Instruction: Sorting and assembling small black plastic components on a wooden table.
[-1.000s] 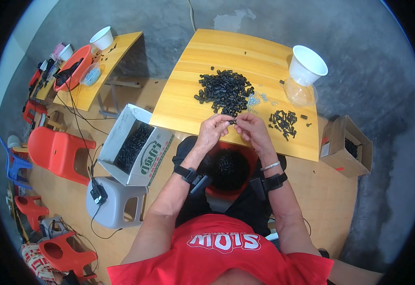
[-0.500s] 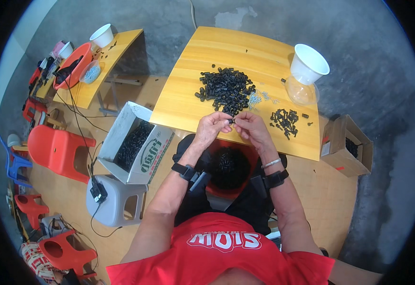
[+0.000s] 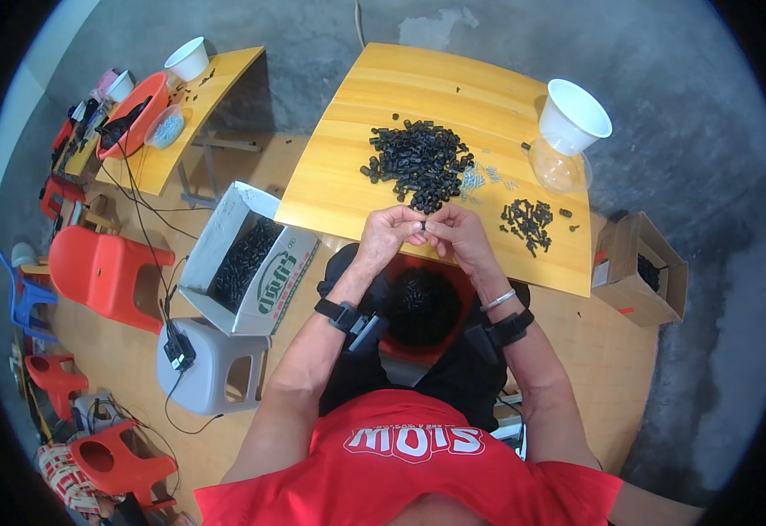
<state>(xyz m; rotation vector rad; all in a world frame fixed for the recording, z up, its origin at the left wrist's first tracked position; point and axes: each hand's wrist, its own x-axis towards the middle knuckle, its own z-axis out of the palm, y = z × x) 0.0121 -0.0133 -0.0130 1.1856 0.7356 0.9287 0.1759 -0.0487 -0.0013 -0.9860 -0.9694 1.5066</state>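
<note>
At the near edge of the yellow table, my left hand and my right hand meet fingertip to fingertip. Pinched between them is a small black part, mostly covered by the fingers. Just beyond lies a large pile of short black cylindrical parts. To its right are small silvery screws or pins, and a smaller heap of thin black pieces sits further right. Below the table edge, a red tub full of black parts stands between my legs.
A white bucket and a clear plastic container stand at the table's far right. Cardboard boxes hold black parts on the left and right floor. A grey stool and a red chair are leftward.
The fingertips have come closer together around the small black part, which shows less now. Both hands stay at the same place over the table edge.
</note>
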